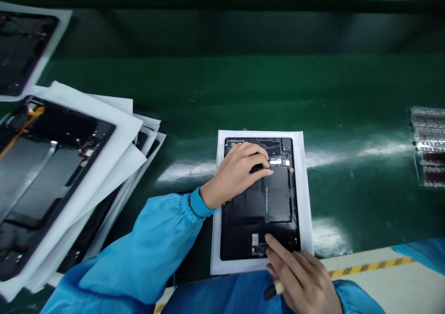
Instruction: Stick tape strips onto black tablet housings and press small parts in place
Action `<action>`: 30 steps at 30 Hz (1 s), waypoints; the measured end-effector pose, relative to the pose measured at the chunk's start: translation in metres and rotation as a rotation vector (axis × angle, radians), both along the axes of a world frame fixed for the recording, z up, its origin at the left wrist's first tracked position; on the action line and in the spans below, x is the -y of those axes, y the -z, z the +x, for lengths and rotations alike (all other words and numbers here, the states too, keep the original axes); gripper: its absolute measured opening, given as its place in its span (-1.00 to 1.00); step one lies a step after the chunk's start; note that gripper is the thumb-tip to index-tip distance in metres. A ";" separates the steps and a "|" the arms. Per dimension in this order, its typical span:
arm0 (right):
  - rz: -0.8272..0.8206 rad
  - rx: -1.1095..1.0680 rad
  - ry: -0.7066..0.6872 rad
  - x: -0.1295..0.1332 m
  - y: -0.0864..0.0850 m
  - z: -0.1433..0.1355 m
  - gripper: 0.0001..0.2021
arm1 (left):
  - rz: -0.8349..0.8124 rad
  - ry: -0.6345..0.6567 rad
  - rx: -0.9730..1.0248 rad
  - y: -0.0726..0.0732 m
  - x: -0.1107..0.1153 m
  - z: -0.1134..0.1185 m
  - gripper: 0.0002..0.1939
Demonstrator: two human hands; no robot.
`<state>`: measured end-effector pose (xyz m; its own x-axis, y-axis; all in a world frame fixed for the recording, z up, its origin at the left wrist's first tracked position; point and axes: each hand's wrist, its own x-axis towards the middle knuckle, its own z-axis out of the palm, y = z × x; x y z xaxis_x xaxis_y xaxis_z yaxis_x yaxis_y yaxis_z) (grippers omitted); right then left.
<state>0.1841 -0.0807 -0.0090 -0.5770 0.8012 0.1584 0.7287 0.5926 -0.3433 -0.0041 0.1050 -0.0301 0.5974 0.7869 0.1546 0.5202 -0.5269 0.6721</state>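
Observation:
An opened tablet back housing (243, 235), black with its inner parts showing, lies on a white sheet (306, 212) in front of me. My left hand (239, 168) reaches over its upper part, fingers curled and thumb close to the index finger beside a shiny silver strip (276, 160). Whatever sits between those fingertips is hidden. At the lower edge, my right hand (302, 277) has its index finger extended near a small circuit board (260, 249). A stick-like tool (274, 290) with a black end and a cream band is held under its curled fingers.
Several similar housings (41, 166) are stacked at left, interleaved with white sheets (114, 166). Another housing (24, 50) lies at the upper left. A clear tray of small parts (431, 147) rests at the right on the green table (354, 101). A blue sleeve (424, 254) shows lower right.

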 end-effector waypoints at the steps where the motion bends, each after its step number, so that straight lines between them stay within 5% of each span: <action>1: -0.006 0.040 -0.007 0.002 0.000 -0.003 -0.83 | -0.002 0.002 -0.003 0.000 0.000 0.000 -0.88; 8: 0.037 0.153 0.104 -0.001 0.003 -0.019 -0.77 | 0.000 0.004 0.005 -0.001 -0.001 0.001 -0.89; 20: -0.006 0.166 0.187 -0.057 -0.008 -0.019 -0.71 | 0.006 -0.014 0.004 0.000 0.000 0.000 -0.89; 23: 0.009 0.157 0.192 -0.067 -0.007 -0.017 -0.75 | 0.003 -0.037 0.038 0.001 0.000 0.002 -0.75; 26: 0.030 0.173 0.202 -0.082 -0.004 -0.021 -0.78 | -0.028 -0.157 0.224 -0.001 -0.001 0.003 -0.74; 30: 0.022 0.180 0.202 -0.105 -0.004 -0.023 -0.83 | -0.141 -0.520 0.442 -0.015 0.017 -0.009 -0.75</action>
<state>0.1611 0.0241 -0.0053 -0.4265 0.9004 0.0859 0.8810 0.4351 -0.1860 -0.0133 0.0875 -0.0155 0.0422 0.9843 0.1715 0.3435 -0.1755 0.9226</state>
